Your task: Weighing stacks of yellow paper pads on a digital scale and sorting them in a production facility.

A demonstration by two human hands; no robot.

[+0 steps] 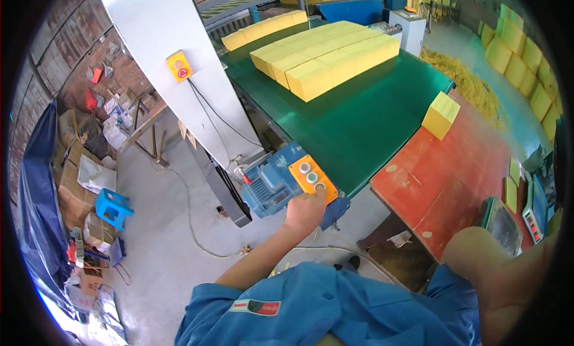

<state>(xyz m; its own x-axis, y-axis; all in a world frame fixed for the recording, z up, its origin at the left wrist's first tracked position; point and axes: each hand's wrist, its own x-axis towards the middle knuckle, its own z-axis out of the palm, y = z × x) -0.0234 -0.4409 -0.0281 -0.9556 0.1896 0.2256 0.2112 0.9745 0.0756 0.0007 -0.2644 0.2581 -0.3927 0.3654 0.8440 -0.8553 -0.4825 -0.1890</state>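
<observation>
My left hand [306,213] reaches to an orange control box [309,177] with several round buttons. Its index finger rests on the lowest button, while the other fingers look curled, with nothing seen in them. The box sits on a blue electric motor [269,181] beside a green conveyor belt [353,127]. On the belt lies a broad block of yellow paper stacks [326,56], set side by side in rows. My right arm [496,274] is bent at the right edge; its hand does not show.
A red table [448,172] adjoins the belt, with a yellow paper stack [441,116] at its corner and a scale [534,208] at the right. A white machine post [179,23] carries a yellow emergency-stop box [179,66]. A blue stool [113,208] and a cable [190,202] are on the floor.
</observation>
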